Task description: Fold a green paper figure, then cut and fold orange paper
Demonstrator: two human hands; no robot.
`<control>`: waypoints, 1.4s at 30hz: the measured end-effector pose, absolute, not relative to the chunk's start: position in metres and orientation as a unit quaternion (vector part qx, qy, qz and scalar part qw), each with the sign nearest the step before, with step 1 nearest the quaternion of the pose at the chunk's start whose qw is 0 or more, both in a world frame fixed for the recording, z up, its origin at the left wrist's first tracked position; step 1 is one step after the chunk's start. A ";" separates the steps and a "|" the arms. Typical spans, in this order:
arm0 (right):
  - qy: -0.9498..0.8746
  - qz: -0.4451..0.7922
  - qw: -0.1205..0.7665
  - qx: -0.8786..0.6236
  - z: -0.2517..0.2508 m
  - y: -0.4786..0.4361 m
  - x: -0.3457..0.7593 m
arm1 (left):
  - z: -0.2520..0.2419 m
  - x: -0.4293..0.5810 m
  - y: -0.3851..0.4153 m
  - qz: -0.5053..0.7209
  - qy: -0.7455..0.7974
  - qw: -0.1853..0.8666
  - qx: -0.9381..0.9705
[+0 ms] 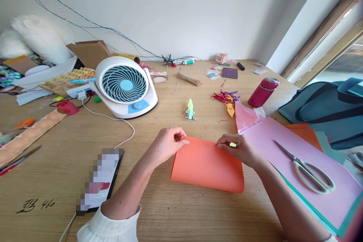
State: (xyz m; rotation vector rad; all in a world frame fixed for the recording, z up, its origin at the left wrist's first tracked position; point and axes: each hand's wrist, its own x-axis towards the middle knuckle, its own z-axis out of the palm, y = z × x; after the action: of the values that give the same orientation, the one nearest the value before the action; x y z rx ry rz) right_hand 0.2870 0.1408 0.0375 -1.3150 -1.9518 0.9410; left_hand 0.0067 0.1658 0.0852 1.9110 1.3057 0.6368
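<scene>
Pinching the orange paper [208, 168] by its far edge, the left hand [171, 141] has thumb and fingers closed at the left corner, and the right hand [238, 149] grips farther right along it. The sheet is between the forearms, over the middle of the table [159, 211], its near side seemingly curled under rather than creased. If one grip slackens or pulls harder, the layers could slip and their edges end up uneven; flattening that curve while skewed would likely leave a crooked crease. Just beyond, a small green paper figure [190, 109] might topple from a forward push. Scissors [307, 172] lie on pink paper [266, 138] beside the right forearm, where a swinging elbow could nudge them
</scene>
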 end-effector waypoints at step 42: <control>-0.781 0.269 0.189 -0.530 0.014 0.142 0.275 | 0.034 0.009 0.183 0.071 0.488 0.303 0.815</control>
State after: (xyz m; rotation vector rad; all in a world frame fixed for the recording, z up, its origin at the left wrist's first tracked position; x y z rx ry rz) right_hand 0.2751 0.1415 0.0136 -1.4918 -2.1970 0.7578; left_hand 0.0092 0.1830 0.0338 2.1602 1.2942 0.1893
